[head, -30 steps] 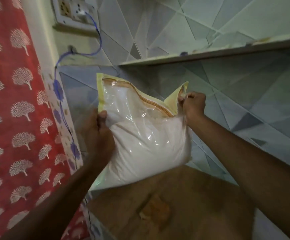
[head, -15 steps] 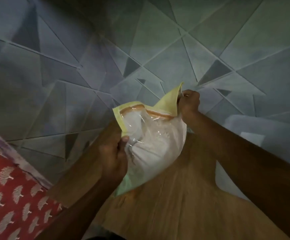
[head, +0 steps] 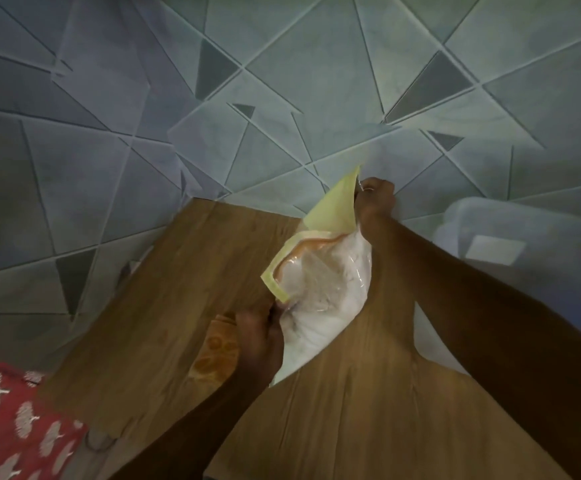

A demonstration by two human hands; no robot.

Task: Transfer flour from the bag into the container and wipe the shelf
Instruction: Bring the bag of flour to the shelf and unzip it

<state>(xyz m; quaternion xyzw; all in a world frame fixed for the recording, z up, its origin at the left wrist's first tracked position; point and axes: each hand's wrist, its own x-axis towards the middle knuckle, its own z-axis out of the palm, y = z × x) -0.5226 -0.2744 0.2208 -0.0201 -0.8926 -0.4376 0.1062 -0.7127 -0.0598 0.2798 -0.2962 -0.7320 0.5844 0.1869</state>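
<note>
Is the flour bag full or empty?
Partly full: flour fills the bag below its clear top; the left hand grips its side, the right hand pinches its yellow top corner.

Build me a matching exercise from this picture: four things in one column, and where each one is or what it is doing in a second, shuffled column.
Column one
1. left hand
2. right hand
3. plastic container
4. red patterned cloth

Column two
A. at the far right of the view
B. pinching the yellow top corner of the flour bag
C. in the bottom left corner of the view
D. gripping the lower side of the flour bag

Pairs: 1-D, 2-B, 3-A, 4-C
</note>
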